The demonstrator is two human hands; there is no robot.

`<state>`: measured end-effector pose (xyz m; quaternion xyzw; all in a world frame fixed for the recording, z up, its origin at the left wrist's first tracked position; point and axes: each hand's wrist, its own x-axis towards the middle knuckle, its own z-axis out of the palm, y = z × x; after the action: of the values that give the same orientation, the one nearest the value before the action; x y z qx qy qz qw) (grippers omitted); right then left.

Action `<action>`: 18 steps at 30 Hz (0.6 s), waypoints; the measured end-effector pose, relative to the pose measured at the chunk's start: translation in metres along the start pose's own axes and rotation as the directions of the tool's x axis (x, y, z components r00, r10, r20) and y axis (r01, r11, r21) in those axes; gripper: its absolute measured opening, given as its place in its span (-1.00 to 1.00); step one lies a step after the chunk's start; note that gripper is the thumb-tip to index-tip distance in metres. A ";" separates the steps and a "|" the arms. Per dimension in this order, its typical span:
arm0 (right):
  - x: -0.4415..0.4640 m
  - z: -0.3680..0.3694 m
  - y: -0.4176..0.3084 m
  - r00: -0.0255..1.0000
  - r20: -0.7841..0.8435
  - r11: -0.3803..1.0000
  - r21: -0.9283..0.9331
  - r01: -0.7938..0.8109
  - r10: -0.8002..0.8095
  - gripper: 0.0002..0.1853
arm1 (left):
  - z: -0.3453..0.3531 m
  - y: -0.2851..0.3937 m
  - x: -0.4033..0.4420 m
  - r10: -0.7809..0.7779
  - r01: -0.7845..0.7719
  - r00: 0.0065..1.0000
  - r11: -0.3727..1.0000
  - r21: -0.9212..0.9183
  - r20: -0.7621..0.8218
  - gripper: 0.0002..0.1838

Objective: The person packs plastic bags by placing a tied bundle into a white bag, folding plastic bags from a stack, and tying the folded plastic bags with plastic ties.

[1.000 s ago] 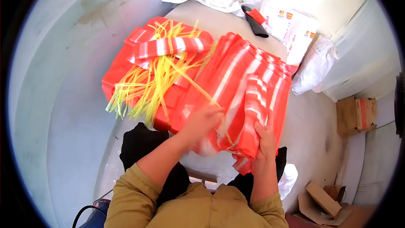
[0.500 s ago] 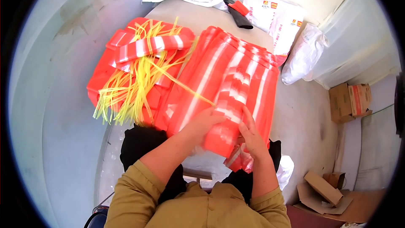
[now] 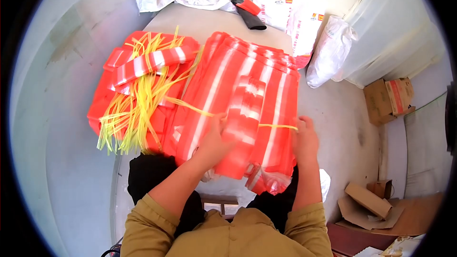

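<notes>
Bending over a stack of red-and-white striped plastic sheets, a person in a mustard-coloured top worked with both bare hands near the front of it. On the stack lay a folded striped bundle, its length pointing away from the body. The left hand rested at the bundle's left side, thumb parted from the forefinger; blur made it impossible to tell whether its fingers gripped anything. The right hand, to the right of the bundle, pinched a yellow strip between thumb and fingers, and that strip ran straight across the stack to the bundle's edge. Another yellow length reached the left hand from a loose heap of yellow strips, which sprawled over a red plastic pile beside the stack. A second folded striped piece lay across that heap. Beyond, a black-and-red object rested on the pale surface near white printed sacks. At right stood a cardboard box, with opened cardboard lower down.
</notes>
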<state>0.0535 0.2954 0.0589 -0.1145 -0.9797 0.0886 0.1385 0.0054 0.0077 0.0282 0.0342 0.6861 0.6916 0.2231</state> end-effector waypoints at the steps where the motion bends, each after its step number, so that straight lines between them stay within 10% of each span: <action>1: -0.003 0.006 -0.008 0.997 0.024 0.997 0.018 0.069 -0.069 -0.70 | 0.001 0.000 -0.002 0.020 -0.020 1.000 0.999 0.034 0.007 -0.15; 9: 0.005 0.039 -0.043 0.943 0.046 0.944 0.046 0.326 -0.328 -0.85 | 0.000 -0.007 -0.005 0.268 -0.250 0.964 0.900 0.356 0.001 -0.21; 18: 0.000 0.000 -0.030 0.975 0.221 0.996 0.088 -0.021 0.001 -0.87 | 0.008 -0.009 -0.005 0.328 -0.298 0.945 0.850 0.435 0.006 -0.23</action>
<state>0.0474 0.2670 0.0655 -0.1032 -0.9834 0.1454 0.0335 0.0147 0.0131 0.0210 0.1702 0.8140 0.5509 0.0707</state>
